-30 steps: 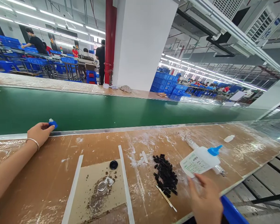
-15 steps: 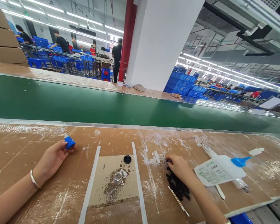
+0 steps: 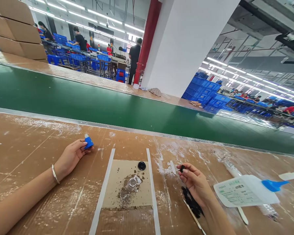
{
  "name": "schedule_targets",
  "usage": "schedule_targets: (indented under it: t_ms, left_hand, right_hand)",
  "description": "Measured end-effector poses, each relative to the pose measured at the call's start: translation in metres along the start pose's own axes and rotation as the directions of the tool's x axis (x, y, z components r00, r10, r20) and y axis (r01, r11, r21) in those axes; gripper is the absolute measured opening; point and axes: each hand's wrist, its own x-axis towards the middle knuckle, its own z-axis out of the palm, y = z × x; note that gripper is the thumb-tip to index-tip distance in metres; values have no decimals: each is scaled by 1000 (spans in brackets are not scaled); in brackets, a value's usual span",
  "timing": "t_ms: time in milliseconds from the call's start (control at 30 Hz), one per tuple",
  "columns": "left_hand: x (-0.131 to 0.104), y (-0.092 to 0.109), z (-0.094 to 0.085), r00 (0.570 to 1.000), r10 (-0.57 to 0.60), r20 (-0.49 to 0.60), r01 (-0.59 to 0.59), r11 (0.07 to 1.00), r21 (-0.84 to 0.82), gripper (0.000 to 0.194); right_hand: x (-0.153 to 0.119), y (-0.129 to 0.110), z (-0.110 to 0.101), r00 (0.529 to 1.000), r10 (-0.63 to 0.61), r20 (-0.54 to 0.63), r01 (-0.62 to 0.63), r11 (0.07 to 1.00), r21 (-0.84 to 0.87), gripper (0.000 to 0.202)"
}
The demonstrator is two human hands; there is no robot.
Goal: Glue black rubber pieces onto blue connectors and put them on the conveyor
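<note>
A blue part (image 3: pixel 89 142), black pieces (image 3: pixel 191 204), a green belt (image 3: pixel 112 107), a brown bench (image 3: pixel 26 153).

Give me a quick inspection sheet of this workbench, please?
Surface: brown bench, streaked white.
Job's things: left hand holds small blue part; right hand pinches one black piece above the black pile.
Clutter: glue bottle, black ring and clear cup on a card between white strips, thin stick.
Hands: both shut on parts.
Cables: nothing seen.
Surroundings: green conveyor, blue crates, people working beyond.

Smeared bench (image 3: pixel 26 147), glue bottle (image 3: pixel 247 194), black pieces (image 3: pixel 191 204)
</note>
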Motion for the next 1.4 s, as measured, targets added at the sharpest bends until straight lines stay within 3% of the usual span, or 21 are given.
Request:
schedule_targets:
  t_ms: [167, 333, 467, 567, 667, 767, 867, 1000, 1133, 1200, 1267, 1333, 1400]
  left_hand:
    - [-2, -2, 0, 1000, 14, 0, -14, 1000, 12, 17]
    - [-3, -3, 2, 999, 31, 20, -31, 999, 16, 17]
    - [-5, -4, 3, 999, 26, 18, -27, 999, 24, 18]
    - [-7, -3, 4, 999, 33, 19, -34, 999, 29, 19]
    - [-10, -4, 6, 999, 33, 34, -34, 999, 37, 19]
    - [-16, -7, 11, 998, 24, 56, -26, 999, 42, 19]
    - [-26, -11, 19, 994, -6, 109, 0, 999, 54, 20]
    - [-43, -14, 31, 975, -81, 207, 72, 996, 50, 21]
    - [-58, -18, 40, 937, -146, 318, 146, 989, 23, 15]
    - [-62, -21, 41, 921, -173, 349, 176, 984, 23, 13]
    - [-64, -25, 41, 910, -201, 362, 204, 978, 31, 13]
    - [-64, -28, 40, 904, -215, 369, 218, 975, 35, 13]
    - [-64, -29, 39, 903, -208, 377, 210, 977, 35, 13]
  right_hand:
    - [-3, 6, 12, 998, -42, 48, 43, 999, -24, 33]
    - [-5, 18, 10, 978, -176, 108, 203, 924, -326, 34]
    - [-9, 34, -1, 915, -310, 260, 403, 655, -639, 20]
    - [-17, 51, -9, 848, -318, 424, 527, 421, -739, 30]
    - [-28, 67, -14, 790, -334, 515, 599, 239, -764, 41]
    - [-37, 79, -13, 747, -394, 536, 619, 117, -777, 40]
    - [-43, 85, -8, 719, -458, 523, 615, 67, -786, 35]
    - [-48, 87, -1, 739, -552, 385, 527, 120, -841, 30]
    - [-54, 82, 8, 810, -563, 164, 373, 279, -885, 30]
    - [-57, 77, 19, 848, -526, 69, 329, 418, -847, 33]
    - [-62, 72, 38, 903, -430, -16, 294, 644, -706, 41]
    - [-66, 68, 63, 957, -288, -17, 242, 835, -494, 48]
    - [-69, 64, 88, 978, -200, 50, 204, 904, -375, 50]
